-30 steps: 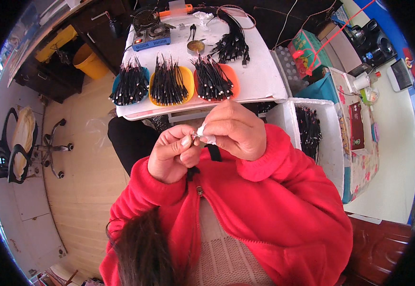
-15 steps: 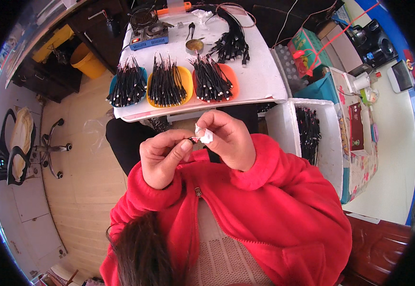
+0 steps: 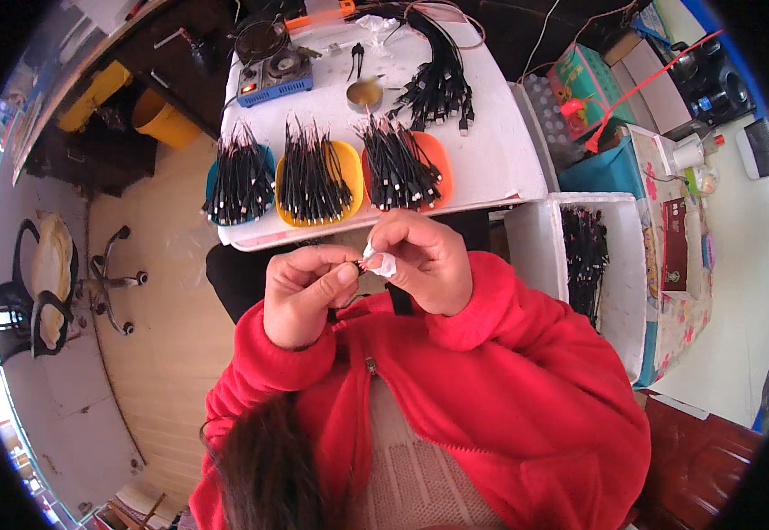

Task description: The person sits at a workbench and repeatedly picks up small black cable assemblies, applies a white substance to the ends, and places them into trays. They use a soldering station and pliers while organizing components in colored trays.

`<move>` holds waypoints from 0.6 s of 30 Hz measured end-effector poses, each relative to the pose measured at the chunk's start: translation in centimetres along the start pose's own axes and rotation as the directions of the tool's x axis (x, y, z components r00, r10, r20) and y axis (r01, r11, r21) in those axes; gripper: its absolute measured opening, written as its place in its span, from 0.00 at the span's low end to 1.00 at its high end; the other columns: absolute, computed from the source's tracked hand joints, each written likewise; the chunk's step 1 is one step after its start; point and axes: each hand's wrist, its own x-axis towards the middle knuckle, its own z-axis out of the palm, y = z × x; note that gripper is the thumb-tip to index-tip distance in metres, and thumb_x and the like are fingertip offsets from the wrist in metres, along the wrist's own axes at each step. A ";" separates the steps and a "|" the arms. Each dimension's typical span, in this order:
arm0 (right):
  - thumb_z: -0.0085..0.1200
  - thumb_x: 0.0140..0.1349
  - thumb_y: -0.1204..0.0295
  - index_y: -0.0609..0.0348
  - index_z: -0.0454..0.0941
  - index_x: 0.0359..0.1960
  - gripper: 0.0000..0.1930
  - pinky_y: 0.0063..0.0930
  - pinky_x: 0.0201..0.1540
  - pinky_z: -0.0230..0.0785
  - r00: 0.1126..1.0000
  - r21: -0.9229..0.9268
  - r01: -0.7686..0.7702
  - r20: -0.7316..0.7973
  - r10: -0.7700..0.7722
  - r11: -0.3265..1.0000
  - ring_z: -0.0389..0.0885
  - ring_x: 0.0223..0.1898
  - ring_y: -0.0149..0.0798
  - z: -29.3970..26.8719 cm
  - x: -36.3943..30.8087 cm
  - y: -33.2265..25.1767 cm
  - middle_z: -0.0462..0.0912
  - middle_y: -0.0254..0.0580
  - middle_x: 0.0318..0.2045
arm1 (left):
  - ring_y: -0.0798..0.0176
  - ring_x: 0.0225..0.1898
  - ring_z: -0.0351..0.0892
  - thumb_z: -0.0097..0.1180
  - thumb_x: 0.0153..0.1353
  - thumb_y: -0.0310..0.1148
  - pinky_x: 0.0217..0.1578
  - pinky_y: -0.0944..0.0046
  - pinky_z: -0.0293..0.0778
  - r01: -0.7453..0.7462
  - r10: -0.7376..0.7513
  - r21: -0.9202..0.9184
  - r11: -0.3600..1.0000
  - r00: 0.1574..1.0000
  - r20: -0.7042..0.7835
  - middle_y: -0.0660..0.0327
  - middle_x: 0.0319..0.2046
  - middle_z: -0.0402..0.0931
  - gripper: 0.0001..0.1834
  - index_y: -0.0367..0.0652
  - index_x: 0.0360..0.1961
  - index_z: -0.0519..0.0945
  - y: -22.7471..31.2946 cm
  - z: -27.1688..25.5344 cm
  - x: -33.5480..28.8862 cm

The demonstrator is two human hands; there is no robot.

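Note:
My left hand [image 3: 308,291] pinches a short black cable [image 3: 360,268] between thumb and forefinger, just in front of my red jacket. Its tip, with thin reddish wires, points toward my right hand [image 3: 429,269]. White wrapping [image 3: 384,265] covers the thumb and forefinger tips of that hand, which are closed at the wire ends. How the separate wires lie between the fingers is too small to make out. Beyond my hands, black cables with bare pinkish wire ends fill a teal tray [image 3: 266,159], a yellow tray [image 3: 355,168] and an orange tray [image 3: 442,159].
On the white table [image 3: 499,159] stand a blue-based heater [image 3: 278,88], a small round tin [image 3: 364,94] and a bundle of black cables [image 3: 437,84]. At right, a white foam box [image 3: 623,291] holds more cables. An office chair [image 3: 45,283] is at the left.
The whole view has shifted, so the table and trays sit slightly lower and further right. My right fingertips have come closer to the left ones at the cable's tip.

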 end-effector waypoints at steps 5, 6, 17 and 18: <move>0.51 0.65 0.72 0.63 0.74 0.38 0.07 0.23 0.42 0.66 0.996 -0.019 0.062 0.062 -0.061 0.998 0.74 0.38 0.30 -3.0 1.6 2.6 0.76 0.37 0.35 | 0.73 0.27 0.76 0.52 0.60 0.19 0.31 0.74 0.72 -0.143 0.154 0.714 0.686 0.987 0.050 0.63 0.26 0.78 0.08 0.31 0.41 0.78 5.6 0.9 3.7; 0.51 0.65 0.71 0.63 0.74 0.38 0.07 0.24 0.43 0.66 0.995 -0.048 0.038 0.096 -0.033 0.998 0.74 0.38 0.31 -3.6 1.8 3.1 0.76 0.38 0.35 | 0.72 0.27 0.79 0.55 0.59 0.19 0.30 0.73 0.72 -0.118 0.229 0.829 0.546 0.973 -0.012 0.60 0.26 0.80 0.08 0.33 0.40 0.79 6.1 1.1 5.1; 0.49 0.65 0.66 0.61 0.75 0.33 0.10 0.33 0.34 0.67 0.770 0.036 -0.061 0.638 0.024 0.998 0.77 0.31 0.43 -6.4 3.3 9.4 0.77 0.43 0.28 | 0.47 0.32 0.77 0.57 0.55 0.32 0.34 0.54 0.73 -0.370 -0.108 0.855 -0.363 0.928 0.356 0.53 0.28 0.76 0.07 0.41 0.33 0.80 -2.0 -7.6 28.2; 0.49 0.65 0.66 0.61 0.75 0.33 0.10 0.33 0.34 0.67 0.771 0.044 -0.077 0.636 0.032 0.996 0.77 0.31 0.42 -6.7 3.5 9.5 0.77 0.43 0.28 | 0.47 0.32 0.77 0.58 0.55 0.32 0.34 0.54 0.73 -0.359 -0.113 0.860 -0.362 0.933 0.342 0.53 0.28 0.76 0.07 0.41 0.33 0.81 -2.7 -8.4 29.0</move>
